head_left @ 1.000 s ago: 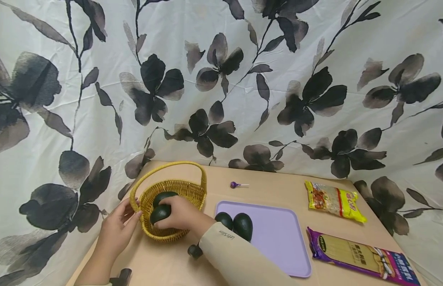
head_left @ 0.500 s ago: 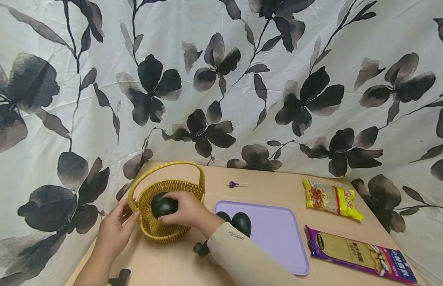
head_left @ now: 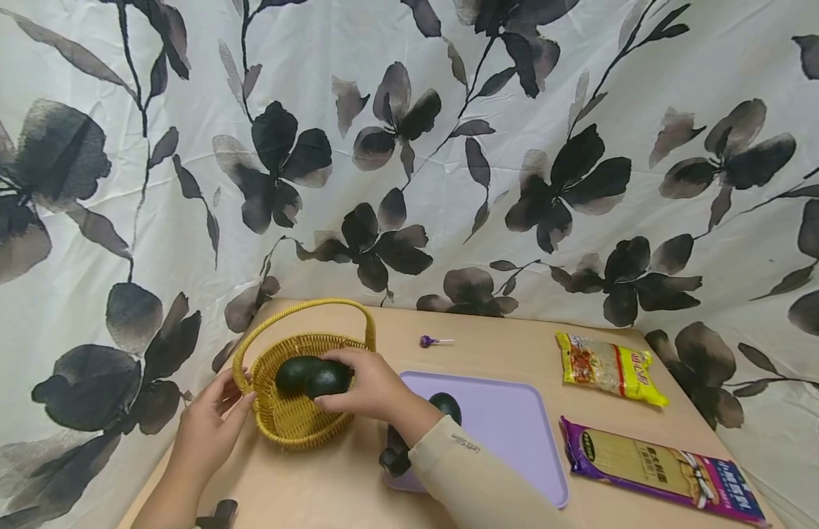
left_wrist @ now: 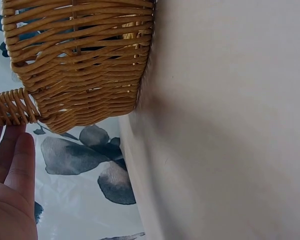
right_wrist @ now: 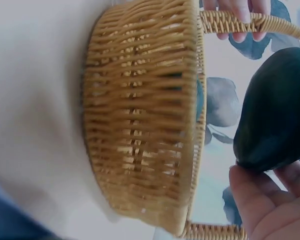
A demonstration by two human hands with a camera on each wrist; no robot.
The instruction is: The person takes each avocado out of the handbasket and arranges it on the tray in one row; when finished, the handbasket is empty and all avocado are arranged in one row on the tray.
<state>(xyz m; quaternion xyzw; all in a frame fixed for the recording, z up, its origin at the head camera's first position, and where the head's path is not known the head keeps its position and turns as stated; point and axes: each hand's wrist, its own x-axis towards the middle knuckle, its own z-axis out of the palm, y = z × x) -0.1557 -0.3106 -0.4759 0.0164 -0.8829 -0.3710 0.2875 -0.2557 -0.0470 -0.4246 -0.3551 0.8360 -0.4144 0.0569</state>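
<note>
A yellow wicker basket stands on the left part of the table, its handle arching overhead. My left hand grips the foot of this handle on the left side; the left wrist view shows the fingers against it. In my right hand is a dark green avocado, pinched above the basket's right side. The right wrist view shows this avocado clear of the rim. Another avocado lies in the basket. On the lilac tray an avocado shows partly behind my right wrist.
A small purple lollipop lies behind the tray. To the right are a yellow food packet and a purple pack of noodles. A floral cloth hangs along the table's back edge.
My right hand has moved right with the avocado, from inside the basket toward its right rim. The left hand keeps its hold on the handle. The head view has shifted slightly.
</note>
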